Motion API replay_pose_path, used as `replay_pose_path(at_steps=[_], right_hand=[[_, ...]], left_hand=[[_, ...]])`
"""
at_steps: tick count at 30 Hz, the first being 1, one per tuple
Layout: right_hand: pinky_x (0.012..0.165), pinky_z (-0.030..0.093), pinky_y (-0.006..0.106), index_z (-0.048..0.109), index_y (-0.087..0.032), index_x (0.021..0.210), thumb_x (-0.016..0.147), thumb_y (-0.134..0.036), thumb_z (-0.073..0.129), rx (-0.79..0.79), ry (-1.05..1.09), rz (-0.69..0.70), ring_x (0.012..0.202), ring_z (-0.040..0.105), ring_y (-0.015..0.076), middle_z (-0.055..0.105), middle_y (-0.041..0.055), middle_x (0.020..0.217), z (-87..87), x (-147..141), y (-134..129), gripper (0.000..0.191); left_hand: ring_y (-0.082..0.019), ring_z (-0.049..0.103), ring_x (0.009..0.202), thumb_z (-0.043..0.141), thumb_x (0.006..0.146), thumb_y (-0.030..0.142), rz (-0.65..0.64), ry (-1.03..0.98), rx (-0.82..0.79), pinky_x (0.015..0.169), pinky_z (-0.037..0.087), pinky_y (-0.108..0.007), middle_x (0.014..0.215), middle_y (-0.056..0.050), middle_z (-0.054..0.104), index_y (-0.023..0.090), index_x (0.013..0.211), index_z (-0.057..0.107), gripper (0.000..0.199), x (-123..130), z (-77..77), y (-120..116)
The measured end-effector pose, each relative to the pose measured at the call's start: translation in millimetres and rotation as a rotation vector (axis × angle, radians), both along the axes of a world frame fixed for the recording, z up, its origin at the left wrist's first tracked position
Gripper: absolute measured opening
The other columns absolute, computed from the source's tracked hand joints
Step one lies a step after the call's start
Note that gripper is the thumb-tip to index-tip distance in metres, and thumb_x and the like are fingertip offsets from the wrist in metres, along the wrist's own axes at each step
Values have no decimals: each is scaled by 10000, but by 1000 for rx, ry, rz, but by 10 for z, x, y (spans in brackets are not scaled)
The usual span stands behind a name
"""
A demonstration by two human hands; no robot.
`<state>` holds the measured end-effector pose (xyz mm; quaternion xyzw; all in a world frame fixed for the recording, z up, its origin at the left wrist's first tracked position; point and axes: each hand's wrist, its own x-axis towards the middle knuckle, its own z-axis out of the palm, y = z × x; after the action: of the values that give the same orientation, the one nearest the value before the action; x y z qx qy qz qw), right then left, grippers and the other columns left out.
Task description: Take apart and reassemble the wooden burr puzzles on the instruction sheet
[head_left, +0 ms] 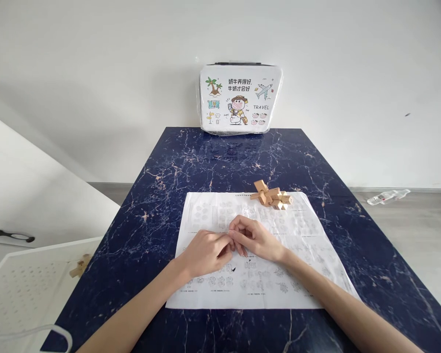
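My left hand (207, 250) and my right hand (257, 239) rest together over a white printed sheet (195, 215). Their fingers are curled and meet at the tips, both hands closed, and no object shows in either. The palms are turned down and out of sight. Beyond my right hand, on the sheet's far edge, lies an interlocking wooden puzzle (271, 196) of light notched sticks. Small line drawings and text cover the sheet.
The sheet lies on a dark blue marbled table (161, 196). A white cartoon-printed case (238, 100) in clear plastic stands at the far edge. Lower left is a white perforated basket (33, 279) with a wooden piece (80, 266). A clear bottle (387, 196) lies on the floor at right.
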<state>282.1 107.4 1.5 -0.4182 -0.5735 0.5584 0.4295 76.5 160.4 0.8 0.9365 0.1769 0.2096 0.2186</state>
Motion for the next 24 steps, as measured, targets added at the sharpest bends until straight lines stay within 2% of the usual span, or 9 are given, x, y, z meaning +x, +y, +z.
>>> replay_pose_path(at_steps=[19, 24], right_hand=[[460, 463, 246, 568, -226, 938, 1062, -495, 618, -3, -15, -13, 489, 577, 115, 632, -48, 640, 9, -11, -5, 300], [460, 461, 243, 573, -222, 939, 1064, -499, 617, 4, -14, -9, 488, 578, 115, 628, -47, 632, 39, -14, -2, 307]], left_hand=[[-122, 584, 486, 541, 904, 73, 7, 4, 8, 508, 472, -256, 663, 22, 691, 177, 809, 667, 189, 2, 7, -4], [-125, 612, 511, 543, 909, 60, -4, 5, -13, 521, 485, -257, 701, 14, 718, 170, 851, 694, 196, 0, 4, 4]])
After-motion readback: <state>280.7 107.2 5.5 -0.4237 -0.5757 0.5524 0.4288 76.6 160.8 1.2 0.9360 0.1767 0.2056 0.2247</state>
